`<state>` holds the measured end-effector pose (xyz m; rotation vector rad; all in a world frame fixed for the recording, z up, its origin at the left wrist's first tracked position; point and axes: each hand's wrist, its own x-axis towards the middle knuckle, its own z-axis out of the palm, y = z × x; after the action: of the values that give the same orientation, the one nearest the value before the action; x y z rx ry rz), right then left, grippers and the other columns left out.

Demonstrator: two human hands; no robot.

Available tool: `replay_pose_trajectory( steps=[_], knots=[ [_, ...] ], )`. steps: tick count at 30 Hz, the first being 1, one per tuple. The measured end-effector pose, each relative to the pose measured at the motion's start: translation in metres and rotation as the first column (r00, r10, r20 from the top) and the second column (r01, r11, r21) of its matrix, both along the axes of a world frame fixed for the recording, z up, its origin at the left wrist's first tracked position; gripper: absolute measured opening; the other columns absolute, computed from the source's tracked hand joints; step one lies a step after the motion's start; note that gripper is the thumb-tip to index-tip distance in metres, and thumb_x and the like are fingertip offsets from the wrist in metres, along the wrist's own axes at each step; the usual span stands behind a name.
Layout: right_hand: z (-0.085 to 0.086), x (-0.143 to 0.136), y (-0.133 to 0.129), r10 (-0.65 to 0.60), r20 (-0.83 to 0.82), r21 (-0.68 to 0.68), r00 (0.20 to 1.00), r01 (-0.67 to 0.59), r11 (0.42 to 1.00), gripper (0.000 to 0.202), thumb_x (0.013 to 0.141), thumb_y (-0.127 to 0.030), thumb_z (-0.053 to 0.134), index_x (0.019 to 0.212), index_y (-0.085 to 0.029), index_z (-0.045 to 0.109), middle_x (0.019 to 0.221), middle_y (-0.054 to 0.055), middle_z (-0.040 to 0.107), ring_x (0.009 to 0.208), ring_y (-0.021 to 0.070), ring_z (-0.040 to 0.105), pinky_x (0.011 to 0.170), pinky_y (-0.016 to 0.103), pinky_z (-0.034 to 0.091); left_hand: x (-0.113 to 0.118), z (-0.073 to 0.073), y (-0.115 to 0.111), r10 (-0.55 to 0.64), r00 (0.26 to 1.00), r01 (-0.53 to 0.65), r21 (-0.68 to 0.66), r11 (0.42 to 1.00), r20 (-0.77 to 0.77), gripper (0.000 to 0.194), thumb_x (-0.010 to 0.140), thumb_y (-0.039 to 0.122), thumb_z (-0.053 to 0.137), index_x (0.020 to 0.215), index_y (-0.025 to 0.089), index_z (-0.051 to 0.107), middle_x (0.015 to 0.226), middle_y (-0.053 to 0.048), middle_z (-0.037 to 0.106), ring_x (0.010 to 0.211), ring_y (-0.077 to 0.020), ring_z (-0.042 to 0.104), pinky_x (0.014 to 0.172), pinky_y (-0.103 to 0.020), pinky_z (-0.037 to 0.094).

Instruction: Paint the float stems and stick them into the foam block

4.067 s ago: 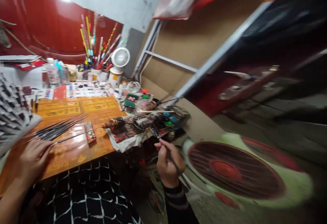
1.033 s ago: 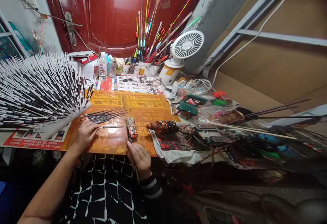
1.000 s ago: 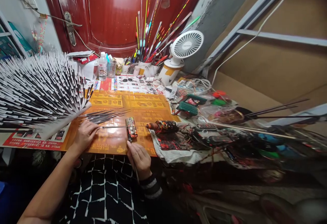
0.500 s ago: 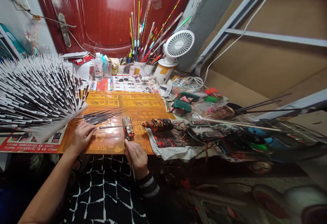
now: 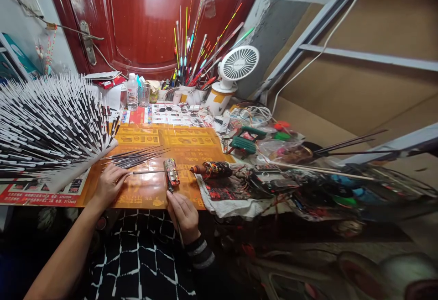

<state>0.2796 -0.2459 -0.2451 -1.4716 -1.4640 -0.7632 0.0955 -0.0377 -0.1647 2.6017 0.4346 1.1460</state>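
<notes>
My left hand (image 5: 110, 184) pinches the near end of a thin, dark fishing float (image 5: 143, 172), held level above the orange mat. Its fine stem runs right, across a paint-spattered block (image 5: 173, 171), to the tip of a paint-crusted, motor-like tool (image 5: 217, 169). Closed around a slim paintbrush (image 5: 179, 234), my right hand (image 5: 185, 213) rests at the table's front edge. The brush's dark tip points up beside the block, below the float stem; whether it touches the stem, I cannot tell. Several dark float sticks (image 5: 137, 157) lie behind my left hand.
A white foam block (image 5: 73, 172) bristling with black-and-white floats fills the left side. At the back stand a water bottle (image 5: 132, 92), cups of colourful floats (image 5: 187, 93) and a white fan (image 5: 239, 62). A stained cloth (image 5: 236, 206) and tangled wires crowd the right.
The view has shifted slightly, so the background sits a little lower. Both hands keep nearly the same place and grip; the float and brush barely differ.
</notes>
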Motion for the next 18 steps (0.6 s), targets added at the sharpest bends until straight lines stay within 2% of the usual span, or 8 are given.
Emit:
replay_pose_trajectory(
  steps=[5, 13, 18],
  knots=[
    [0.002, 0.0, 0.0, 0.003, 0.011, -0.005, 1.0, -0.002, 1.0, 0.068, 0.091, -0.003, 0.061, 0.154, -0.021, 0.043, 0.105, 0.009, 0.075, 0.094, 0.021, 0.072, 0.084, 0.034, 0.063, 0.0, -0.001, 0.0, -0.001, 1.0, 0.001, 0.01, 1.0, 0.011, 0.016, 0.1, 0.029, 0.059, 0.092, 0.022, 0.071, 0.081, -0.002, 0.071, 0.078, -0.0179, 0.061, 0.075, -0.033, 0.05],
    [-0.01, 0.0, 0.003, -0.01, -0.014, 0.014, 1.0, 0.01, 1.0, 0.063, 0.091, -0.004, 0.061, 0.151, -0.021, 0.048, 0.11, 0.01, 0.074, 0.099, 0.0212, 0.071, 0.088, 0.035, 0.061, 0.0, -0.001, 0.0, -0.001, 1.0, 0.001, 0.012, 1.0, 0.013, 0.017, 0.1, 0.029, 0.059, 0.091, 0.021, 0.071, 0.081, -0.002, 0.071, 0.077, -0.0175, 0.061, 0.074, -0.032, 0.049],
    [-0.009, -0.001, 0.003, -0.023, -0.019, 0.006, 1.0, 0.023, 1.0, 0.058, 0.093, -0.007, 0.059, 0.15, -0.018, 0.049, 0.11, 0.011, 0.074, 0.101, 0.0205, 0.071, 0.089, 0.034, 0.061, -0.001, -0.001, -0.001, 0.016, 1.0, -0.016, -0.01, 1.0, -0.016, 0.021, 0.101, 0.031, 0.056, 0.091, 0.021, 0.072, 0.083, -0.003, 0.071, 0.079, -0.0178, 0.061, 0.075, -0.032, 0.049]
  ],
)
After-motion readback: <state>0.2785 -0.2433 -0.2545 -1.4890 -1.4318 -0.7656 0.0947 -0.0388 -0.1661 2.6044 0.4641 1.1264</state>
